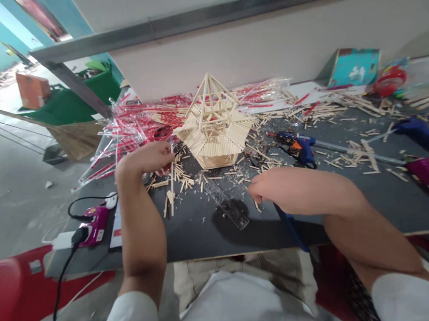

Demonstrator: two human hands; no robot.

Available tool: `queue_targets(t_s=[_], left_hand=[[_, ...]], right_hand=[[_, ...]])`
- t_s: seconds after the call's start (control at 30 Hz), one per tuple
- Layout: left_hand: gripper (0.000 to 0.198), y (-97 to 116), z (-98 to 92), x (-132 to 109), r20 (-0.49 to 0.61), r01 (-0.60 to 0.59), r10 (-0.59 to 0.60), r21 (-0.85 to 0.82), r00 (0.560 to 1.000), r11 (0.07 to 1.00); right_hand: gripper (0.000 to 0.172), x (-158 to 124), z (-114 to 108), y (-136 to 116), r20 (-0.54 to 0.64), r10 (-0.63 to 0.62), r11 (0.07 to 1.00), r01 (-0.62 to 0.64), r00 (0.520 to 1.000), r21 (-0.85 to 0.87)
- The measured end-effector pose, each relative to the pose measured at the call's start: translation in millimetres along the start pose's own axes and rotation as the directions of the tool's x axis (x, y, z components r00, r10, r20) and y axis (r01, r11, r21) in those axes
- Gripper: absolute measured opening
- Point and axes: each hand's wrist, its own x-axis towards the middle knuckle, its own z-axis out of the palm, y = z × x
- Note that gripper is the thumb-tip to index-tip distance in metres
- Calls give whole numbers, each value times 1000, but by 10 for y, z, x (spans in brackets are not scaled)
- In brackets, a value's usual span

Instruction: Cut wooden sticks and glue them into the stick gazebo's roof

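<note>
A small house model (212, 124) built of thin wooden sticks stands in the middle of the dark table (204, 229). My left hand (151, 158) is closed just left of the model, pinching a stick or a dark tool that I cannot make out. My right hand (270, 188) is curled in a fist in front of the model, near a clear plastic ruler (229, 203). A dark blue handle (291, 228) runs down from under this hand. Loose stick offcuts (175, 182) lie between the hands.
Red-and-clear wrappers (132, 126) pile at the back left. A blue and orange glue gun (299, 148) lies to the right, with more sticks (342, 104) and other glue guns (428, 174) beyond. A purple device (95, 223) with cables sits at the left edge.
</note>
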Motion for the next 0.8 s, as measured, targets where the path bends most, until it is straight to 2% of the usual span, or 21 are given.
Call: queue_targets(t_s=[0.23,0.4,0.53,0.8], left_hand=[[30,141,-45,-270,-132,-61,79,138,988,989],[29,246,-47,-384,-160,-58,86,172,983,983],[27,273,-33,-394,-188,-61,102,211,977,976],[28,311,-32,-413,-194,-72,124,255,973,964]], right_hand=[[25,18,-131,-170,78,79,996,-74,994,-59],[34,6,-166,-226,107,146,987,-138,983,-83],[36,-7,-157,-214,87,142,988,-135,986,-79],[15,6,-160,-205,48,134,990,-132,990,-56]])
